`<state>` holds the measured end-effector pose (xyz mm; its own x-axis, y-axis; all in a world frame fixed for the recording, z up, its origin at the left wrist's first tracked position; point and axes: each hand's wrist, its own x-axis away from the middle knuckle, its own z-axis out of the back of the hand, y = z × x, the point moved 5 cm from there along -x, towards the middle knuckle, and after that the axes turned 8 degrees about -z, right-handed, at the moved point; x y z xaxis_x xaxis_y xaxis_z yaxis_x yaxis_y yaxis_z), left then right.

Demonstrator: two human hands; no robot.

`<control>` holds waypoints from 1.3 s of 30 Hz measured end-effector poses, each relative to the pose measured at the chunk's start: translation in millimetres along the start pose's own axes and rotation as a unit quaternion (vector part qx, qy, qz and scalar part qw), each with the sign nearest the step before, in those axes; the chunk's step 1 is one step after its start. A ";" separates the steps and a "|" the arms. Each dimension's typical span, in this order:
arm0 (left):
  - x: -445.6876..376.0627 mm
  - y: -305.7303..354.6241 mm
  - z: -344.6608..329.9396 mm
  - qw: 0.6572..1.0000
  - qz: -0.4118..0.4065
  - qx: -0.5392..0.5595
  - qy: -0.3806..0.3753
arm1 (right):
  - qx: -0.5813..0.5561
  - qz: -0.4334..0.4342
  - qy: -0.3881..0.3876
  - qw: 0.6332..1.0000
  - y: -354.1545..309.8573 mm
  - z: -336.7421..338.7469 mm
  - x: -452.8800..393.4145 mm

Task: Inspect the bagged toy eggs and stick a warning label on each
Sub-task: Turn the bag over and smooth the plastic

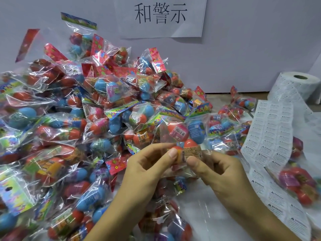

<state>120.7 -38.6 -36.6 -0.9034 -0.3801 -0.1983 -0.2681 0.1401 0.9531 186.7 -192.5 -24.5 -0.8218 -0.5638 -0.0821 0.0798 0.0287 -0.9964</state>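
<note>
A clear bag of toy eggs [185, 134] is held up in the centre, showing orange, pink and blue eggs. My left hand [147, 167] pinches its lower left side between thumb and fingers. My right hand [218, 173] pinches the lower right side, thumb on the plastic. A big heap of bagged eggs [73, 122] fills the left and middle of the table. A strip of white warning labels [271, 136] lies unrolled on the right, running from a label roll [298, 84].
More bagged eggs lie on the right: one bag [298, 185] on the label strip, several [234, 108] by the wall. Another bag [166, 221] rests under my forearms. A paper sign [160, 16] with characters hangs on the white wall.
</note>
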 end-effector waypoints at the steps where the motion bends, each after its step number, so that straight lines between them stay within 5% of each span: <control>1: -0.4 -0.7 0.5 1.000 0.000 0.002 0.001 | 0.000 0.002 0.008 1.000 0.2 0.9 0.2; 13: -1.3 -2.2 2.6 1.000 -0.004 -0.002 0.009 | 0.010 -0.006 0.076 0.997 3.7 8.0 -0.5; 18: -0.6 -1.6 3.0 1.000 -0.026 -0.007 0.010 | 0.044 0.021 0.195 0.980 9.8 23.0 -0.9; 24: 2.2 6.9 -8.9 0.997 -0.038 -0.019 -0.070 | -0.002 0.027 0.071 0.997 -0.4 3.5 0.7; 28: 2.8 8.4 -11.4 0.995 -0.040 -0.007 -0.094 | -0.045 -0.012 0.096 0.994 3.4 8.0 0.0; 33: 0.7 5.1 -4.0 0.998 -0.059 0.000 -0.015 | -0.146 -0.024 0.145 0.978 7.7 18.0 -2.6; 39: -3.6 5.9 0.8 0.997 -0.026 0.071 0.002 | -0.284 -0.048 0.024 0.957 6.4 8.5 -6.1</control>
<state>122.1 -35.7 -30.4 -0.8861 -0.3937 -0.2446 -0.3587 0.2482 0.8999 197.0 -195.9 -30.2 -0.8354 -0.5491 0.0237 -0.3065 0.4296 -0.8494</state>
